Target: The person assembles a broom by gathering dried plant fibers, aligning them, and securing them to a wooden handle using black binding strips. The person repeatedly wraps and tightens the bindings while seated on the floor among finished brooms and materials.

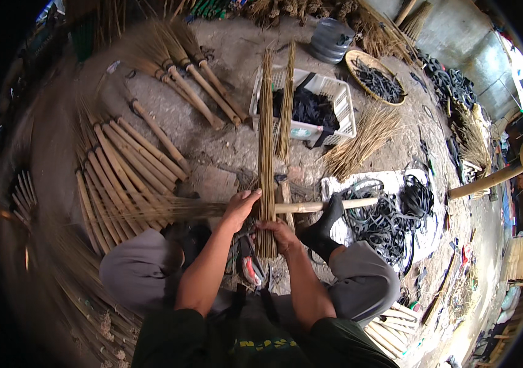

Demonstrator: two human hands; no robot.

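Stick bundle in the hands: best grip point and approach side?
Near end of the stick bundle, where the left hand and right hand clasp it. The sticks are packed tight there and loosen toward the far end. Probably come from either side, wrapping around it, above the pole.

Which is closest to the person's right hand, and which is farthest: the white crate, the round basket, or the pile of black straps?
From the right hand:
1. Pile of black straps, just to its right.
2. White crate, up ahead.
3. Round basket, beyond the crate, farther right.

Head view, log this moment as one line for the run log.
left hand grips stick bundle | right hand holds bundle's lower end | pole lies crosswise under bundle | finished brooms on ground, left
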